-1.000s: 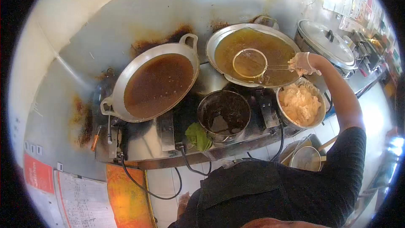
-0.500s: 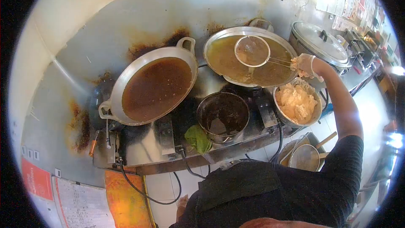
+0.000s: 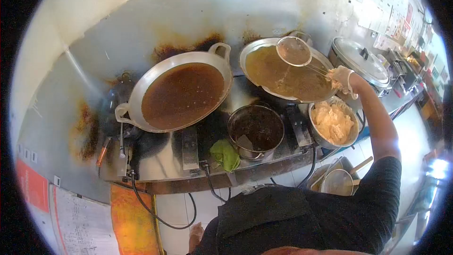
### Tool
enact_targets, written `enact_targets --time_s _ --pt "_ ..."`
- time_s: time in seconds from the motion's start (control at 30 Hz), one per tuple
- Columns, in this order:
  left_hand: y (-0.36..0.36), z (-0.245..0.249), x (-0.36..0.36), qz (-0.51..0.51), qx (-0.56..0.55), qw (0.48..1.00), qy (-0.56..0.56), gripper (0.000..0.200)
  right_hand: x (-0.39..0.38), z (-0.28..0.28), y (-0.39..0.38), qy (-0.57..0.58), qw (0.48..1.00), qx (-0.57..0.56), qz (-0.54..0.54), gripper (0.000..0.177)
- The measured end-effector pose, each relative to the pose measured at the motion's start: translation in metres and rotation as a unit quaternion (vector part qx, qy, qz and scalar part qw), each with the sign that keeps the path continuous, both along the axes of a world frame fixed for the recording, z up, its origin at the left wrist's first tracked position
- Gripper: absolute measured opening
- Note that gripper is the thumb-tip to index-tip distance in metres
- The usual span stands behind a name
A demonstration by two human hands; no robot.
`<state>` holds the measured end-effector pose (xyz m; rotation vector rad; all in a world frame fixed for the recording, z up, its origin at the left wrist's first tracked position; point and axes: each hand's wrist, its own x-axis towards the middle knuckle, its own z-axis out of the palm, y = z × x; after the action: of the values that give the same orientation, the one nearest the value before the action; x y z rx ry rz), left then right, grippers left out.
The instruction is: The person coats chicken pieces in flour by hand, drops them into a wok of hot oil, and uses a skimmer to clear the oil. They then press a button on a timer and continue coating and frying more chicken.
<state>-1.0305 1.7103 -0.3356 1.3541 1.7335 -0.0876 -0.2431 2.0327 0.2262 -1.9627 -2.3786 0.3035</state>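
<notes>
Right hand (image 3: 340,79): wears a pale glove smeared with batter and sits at 3 o'clock of the frame, arm stretched forward. Fingers clamped on the thin wire handle of the round wire-mesh skimmer (image 3: 293,51).

Skimmer: held clear of the liquid, tilted, over the 12 o'clock rim of the wide steel wok of light amber oil (image 3: 283,78). Its handle runs back toward 4 o'clock into the glove. Whether anything lies in the mesh cannot be told.

Left hand (image 3: 196,232): low at 6 o'clock of the frame, beside the dark apron and only partly in view. Touches nothing that shows; cannot tell whether the fingers are apart or together.

Surroundings:
- Large two-handled steel wok of dark brown oil (image 3: 183,95) stands at 9 o'clock of the amber wok, rims just beside each other.
- Small blackened round pot (image 3: 255,130) sits at 6 o'clock, between the two woks.
- Crumpled green cloth (image 3: 225,155) touches that pot at its 7 o'clock.
- Steel bowl of pale battered pieces (image 3: 333,122) is directly below the gloved hand, at 5 o'clock of the amber wok.
- Lidded steel cooker (image 3: 361,59) stands at 2 o'clock of the hand.
- All rest on the stained steel tabletop (image 3: 160,158), with scorch marks on the metal backsplash (image 3: 188,14) behind.
</notes>
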Motion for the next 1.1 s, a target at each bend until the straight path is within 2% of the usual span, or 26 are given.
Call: enact_targets --time_s 0.03,0.1,0.13,0.2,0.3,0.33,0.4,0.47,0.57,0.63,0.7,0.73,0.83,0.87,0.93,1.0,1.07,1.1 --pt "-0.002 -0.003 0.000 0.001 0.002 1.000 0.001 0.040 -0.001 0.003 0.006 -0.059 0.998 0.004 0.012 0.018" --pt "-0.008 -0.005 -0.001 0.007 0.000 1.000 0.002 0.040 -0.054 0.028 -0.016 -0.258 0.960 0.048 0.099 0.021" --pt "-0.013 -0.007 -0.002 0.008 -0.001 1.000 0.001 0.040 -0.069 0.029 -0.026 -0.244 0.966 0.060 0.052 0.021" --pt "-0.022 -0.009 -0.003 0.010 -0.003 1.000 0.001 0.040 -0.059 0.005 -0.020 -0.078 0.987 0.094 0.105 0.025" --pt "-0.043 -0.016 0.003 0.001 0.000 1.000 -0.006 0.041 -0.097 -0.019 -0.036 0.039 0.992 0.040 -0.112 0.035" --pt "-0.049 -0.015 0.006 -0.003 0.001 1.000 -0.009 0.041 -0.112 -0.022 -0.045 0.057 0.992 0.023 -0.111 0.037" --pt "-0.060 -0.021 0.014 -0.013 0.002 1.000 -0.019 0.041 -0.145 -0.022 -0.072 -0.008 0.998 0.036 -0.054 0.041" --pt "-0.063 -0.021 0.022 -0.022 0.003 0.999 -0.027 0.041 -0.177 -0.019 -0.101 -0.170 0.978 0.104 0.067 0.043" --pt "-0.069 -0.022 0.032 -0.030 0.002 0.999 -0.035 0.041 -0.209 -0.040 -0.122 -0.087 0.996 0.025 0.002 0.046" --pt "-0.070 -0.021 0.033 -0.035 0.001 0.999 -0.041 0.042 -0.185 -0.114 -0.133 0.044 0.987 0.147 0.048 0.045" --pt "-0.073 -0.021 0.032 -0.043 -0.002 0.998 -0.043 0.042 -0.197 -0.132 -0.142 0.013 0.996 0.088 -0.023 0.044" --pt "-0.073 -0.022 0.032 -0.046 -0.003 0.998 -0.047 0.042 -0.197 -0.145 -0.145 -0.067 0.990 0.123 0.027 0.036" --pt "-0.068 -0.025 0.028 -0.058 0.000 0.997 -0.050 0.042 -0.215 -0.144 -0.147 -0.029 0.984 -0.009 -0.173 0.031" --pt "-0.068 -0.027 0.027 -0.063 0.001 0.997 -0.050 0.042 -0.191 -0.178 -0.146 -0.096 0.984 0.003 -0.152 0.028" --pt "-0.061 -0.033 0.021 -0.072 0.006 0.996 -0.053 0.042 -0.131 -0.272 -0.140 -0.152 0.987 0.040 -0.031 0.027" --pt "-0.054 -0.039 0.013 -0.083 0.015 0.995 -0.054 0.043 -0.134 -0.272 -0.143 -0.238 0.965 0.103 0.036 0.026" --pt "-0.047 -0.047 0.004 -0.092 0.026 0.993 -0.061 0.043 -0.182 -0.200 -0.131 -0.244 0.966 -0.035 -0.083 0.025" --pt "-0.044 -0.049 0.002 -0.097 0.030 0.993 -0.062 0.043 -0.191 -0.183 -0.128 -0.244 0.954 -0.104 -0.142 0.025"
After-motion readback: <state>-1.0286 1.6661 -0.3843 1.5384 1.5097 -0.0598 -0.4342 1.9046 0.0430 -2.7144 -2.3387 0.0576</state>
